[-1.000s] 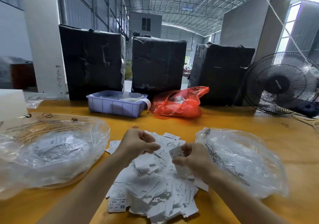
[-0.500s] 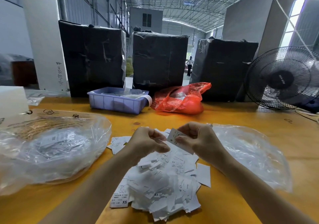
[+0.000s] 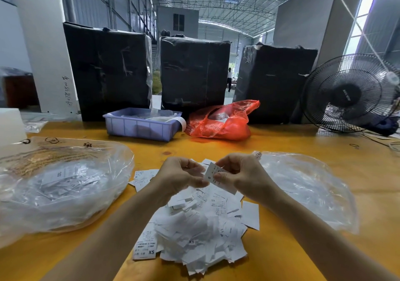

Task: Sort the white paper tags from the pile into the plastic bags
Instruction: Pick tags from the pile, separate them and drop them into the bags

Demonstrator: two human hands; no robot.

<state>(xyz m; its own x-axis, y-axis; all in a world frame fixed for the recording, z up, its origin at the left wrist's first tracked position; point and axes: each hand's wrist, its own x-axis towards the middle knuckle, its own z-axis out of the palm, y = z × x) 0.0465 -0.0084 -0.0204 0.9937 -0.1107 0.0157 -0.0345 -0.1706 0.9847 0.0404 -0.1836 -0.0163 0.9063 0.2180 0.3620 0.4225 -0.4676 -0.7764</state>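
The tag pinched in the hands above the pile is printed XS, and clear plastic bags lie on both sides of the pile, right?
Not quite. In the head view the tag pinched in the hands above the pile is printed S, not XS. Clear plastic bags do lie on both sides: left bag, right bag.

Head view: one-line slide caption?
Both hands, left and right, pinch an S tag above the tag pile between two clear bags.
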